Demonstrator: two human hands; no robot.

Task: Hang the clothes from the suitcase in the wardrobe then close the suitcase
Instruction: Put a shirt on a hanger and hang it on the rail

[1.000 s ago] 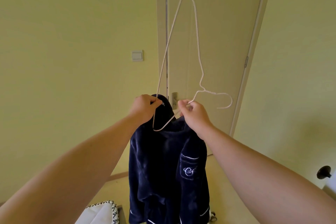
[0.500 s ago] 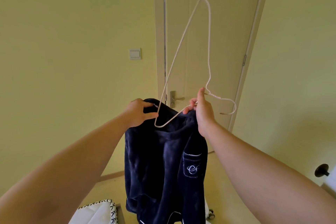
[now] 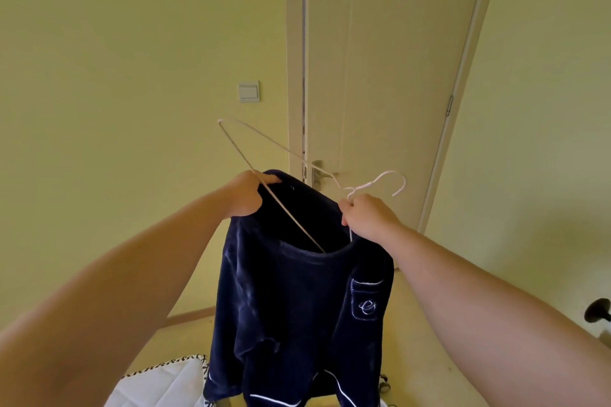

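Note:
A navy velvet top (image 3: 291,294) with white piping and an embroidered chest pocket hangs in front of me. My left hand (image 3: 248,196) grips the far edge of its neck opening. My right hand (image 3: 367,216) holds the neck of a thin white wire hanger (image 3: 264,145) and the near collar edge. One end of the hanger dips inside the neck opening; its other end sticks up to the left, and its hook points right. The suitcase and the wardrobe are out of sight.
A closed cream door (image 3: 380,76) with a metal handle (image 3: 317,172) stands straight ahead, with a light switch (image 3: 248,91) on the yellow wall to its left. A white quilted item with black-patterned trim (image 3: 158,383) lies at bottom left. A dark doorstop (image 3: 596,311) is at right.
The hanger has tipped from nearly upright down to the left, and one end has slid into the neck opening. My hands have spread apart, widening the collar.

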